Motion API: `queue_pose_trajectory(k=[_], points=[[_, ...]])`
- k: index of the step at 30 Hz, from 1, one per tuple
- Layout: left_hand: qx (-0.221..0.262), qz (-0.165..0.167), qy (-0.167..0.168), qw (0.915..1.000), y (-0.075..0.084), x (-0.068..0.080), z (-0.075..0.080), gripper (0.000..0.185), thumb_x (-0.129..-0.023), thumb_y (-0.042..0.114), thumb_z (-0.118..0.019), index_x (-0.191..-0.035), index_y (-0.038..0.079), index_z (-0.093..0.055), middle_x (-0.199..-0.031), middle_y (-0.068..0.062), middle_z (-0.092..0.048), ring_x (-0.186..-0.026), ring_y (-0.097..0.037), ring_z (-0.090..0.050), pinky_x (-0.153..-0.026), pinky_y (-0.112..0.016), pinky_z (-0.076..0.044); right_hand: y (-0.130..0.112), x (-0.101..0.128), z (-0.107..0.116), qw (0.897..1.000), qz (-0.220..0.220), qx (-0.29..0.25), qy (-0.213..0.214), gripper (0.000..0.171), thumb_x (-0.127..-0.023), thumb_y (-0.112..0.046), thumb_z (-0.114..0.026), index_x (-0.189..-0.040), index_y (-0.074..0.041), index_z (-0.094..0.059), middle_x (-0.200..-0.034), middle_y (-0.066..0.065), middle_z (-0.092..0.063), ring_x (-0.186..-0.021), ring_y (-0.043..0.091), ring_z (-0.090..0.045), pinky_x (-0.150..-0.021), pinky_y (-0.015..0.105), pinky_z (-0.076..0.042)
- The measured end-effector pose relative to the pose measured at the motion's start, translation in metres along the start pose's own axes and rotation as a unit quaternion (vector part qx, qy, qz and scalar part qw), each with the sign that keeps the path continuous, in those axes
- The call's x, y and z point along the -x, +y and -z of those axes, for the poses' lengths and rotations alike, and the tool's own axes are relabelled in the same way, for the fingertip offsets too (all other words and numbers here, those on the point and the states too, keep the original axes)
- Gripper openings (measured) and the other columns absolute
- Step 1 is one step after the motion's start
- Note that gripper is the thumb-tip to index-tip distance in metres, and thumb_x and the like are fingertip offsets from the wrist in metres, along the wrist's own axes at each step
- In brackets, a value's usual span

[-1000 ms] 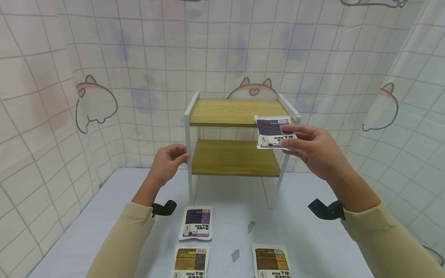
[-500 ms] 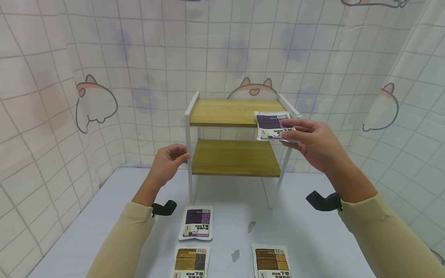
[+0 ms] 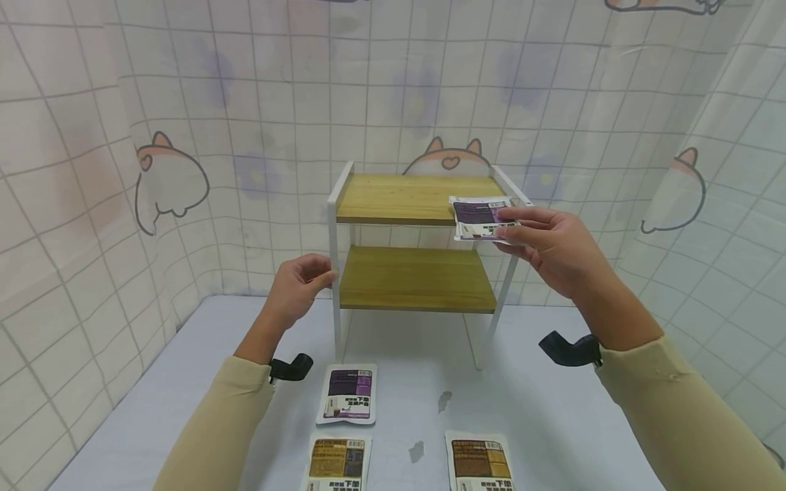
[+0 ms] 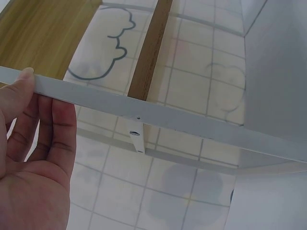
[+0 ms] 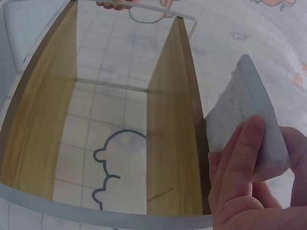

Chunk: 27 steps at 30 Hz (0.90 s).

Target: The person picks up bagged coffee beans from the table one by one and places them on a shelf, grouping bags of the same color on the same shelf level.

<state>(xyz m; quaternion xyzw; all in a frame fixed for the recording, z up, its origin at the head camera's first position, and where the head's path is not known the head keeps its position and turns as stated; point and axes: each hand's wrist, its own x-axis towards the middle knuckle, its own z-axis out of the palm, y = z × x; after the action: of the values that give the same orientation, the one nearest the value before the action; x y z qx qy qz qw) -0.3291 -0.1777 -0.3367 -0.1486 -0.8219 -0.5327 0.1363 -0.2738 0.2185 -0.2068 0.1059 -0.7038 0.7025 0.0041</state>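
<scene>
My right hand (image 3: pixel 549 249) pinches a purple and white flat pouch (image 3: pixel 475 217), thumb on top and fingers underneath, at the front right edge of the upper wooden board (image 3: pixel 399 194). In the right wrist view the pouch's pale underside (image 5: pixel 240 110) stands close beside that board. My left hand (image 3: pixel 301 286) grips the white front left post of the two-tier shelf rack (image 3: pixel 336 307); the left wrist view has the thumb (image 4: pixel 24 81) on one side of the post and curled fingers on the other. Below it lies the lower board (image 3: pixel 417 279).
A second purple pouch (image 3: pixel 348 395) lies on the white tabletop (image 3: pixel 540 402) before the rack. Nearer are a yellow-brown pouch (image 3: pixel 336 464) at left and a brown pouch (image 3: pixel 479 464) at right, both cut by the frame. A grid-patterned curtain (image 3: pixel 276 88) hangs behind.
My right hand has risen slightly, and the pouch in it has tipped flatter, level with the upper board's front edge. The left hand keeps its hold on the post.
</scene>
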Motion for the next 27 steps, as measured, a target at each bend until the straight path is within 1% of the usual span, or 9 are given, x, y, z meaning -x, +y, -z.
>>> queue_pose_trajectory(k=[4,10,16,19,23,27], points=[[-0.002,-0.002,-0.002,1.0000,-0.0006,-0.0001,-0.0001,0.027,-0.100,0.021,-0.067,-0.120,0.003,-0.070,-0.113,-0.013,-0.071,-0.105,-0.023,-0.067,-0.094,-0.028,-0.057,-0.0009,-0.0012,-0.0004,1.000,0.003,0.002,-0.001,0.038,-0.094,-0.021,-0.076,-0.130,-0.011,-0.071,-0.159,0.009,-0.031,-0.135,0.033,-0.044,-0.092,0.020,-0.057],[0.001,0.001,-0.004,1.0000,-0.0010,-0.0006,0.0000,0.028,-0.100,0.022,-0.067,-0.120,0.002,-0.069,-0.114,-0.013,-0.071,-0.106,-0.024,-0.068,-0.097,-0.033,-0.056,-0.0020,-0.0041,-0.0004,1.000,0.001,-0.004,-0.007,0.037,-0.094,-0.022,-0.076,-0.129,-0.011,-0.072,-0.156,0.009,-0.033,-0.134,0.032,-0.044,-0.092,0.021,-0.057],[0.002,0.002,-0.003,1.0000,-0.0008,-0.0002,0.0006,0.025,-0.100,0.022,-0.068,-0.118,0.005,-0.070,-0.114,-0.014,-0.071,-0.107,-0.024,-0.067,-0.096,-0.031,-0.056,-0.0046,-0.0064,0.0013,1.000,-0.005,-0.020,-0.020,0.033,-0.092,-0.022,-0.077,-0.123,-0.011,-0.075,-0.150,0.007,-0.038,-0.131,0.031,-0.046,-0.092,0.022,-0.057],[0.002,-0.003,-0.002,1.0000,-0.0009,-0.0001,0.0004,0.025,-0.100,0.021,-0.068,-0.119,0.005,-0.070,-0.114,-0.013,-0.072,-0.106,-0.024,-0.067,-0.095,-0.031,-0.056,-0.0056,-0.0058,0.0016,1.000,-0.006,-0.018,-0.024,0.031,-0.091,-0.021,-0.079,-0.120,-0.011,-0.076,-0.147,0.006,-0.039,-0.129,0.030,-0.047,-0.092,0.021,-0.057],[-0.003,-0.008,0.000,1.0000,-0.0012,0.0000,-0.0004,0.025,-0.100,0.021,-0.068,-0.120,0.005,-0.070,-0.114,-0.011,-0.073,-0.106,-0.023,-0.068,-0.095,-0.034,-0.056,-0.0068,-0.0042,0.0012,0.999,-0.005,-0.013,-0.031,0.029,-0.091,-0.016,-0.078,-0.120,-0.010,-0.076,-0.150,0.007,-0.038,-0.126,0.030,-0.050,-0.092,0.020,-0.057],[-0.003,-0.011,0.001,0.9999,-0.0023,0.0002,0.0001,0.022,-0.099,0.022,-0.069,-0.118,0.009,-0.071,-0.114,-0.009,-0.073,-0.107,-0.023,-0.068,-0.095,-0.035,-0.057,-0.0075,-0.0029,0.0008,0.999,-0.010,-0.009,-0.036,0.030,-0.093,-0.013,-0.076,-0.122,-0.009,-0.074,-0.154,0.007,-0.034,-0.127,0.030,-0.050,-0.092,0.018,-0.056]])
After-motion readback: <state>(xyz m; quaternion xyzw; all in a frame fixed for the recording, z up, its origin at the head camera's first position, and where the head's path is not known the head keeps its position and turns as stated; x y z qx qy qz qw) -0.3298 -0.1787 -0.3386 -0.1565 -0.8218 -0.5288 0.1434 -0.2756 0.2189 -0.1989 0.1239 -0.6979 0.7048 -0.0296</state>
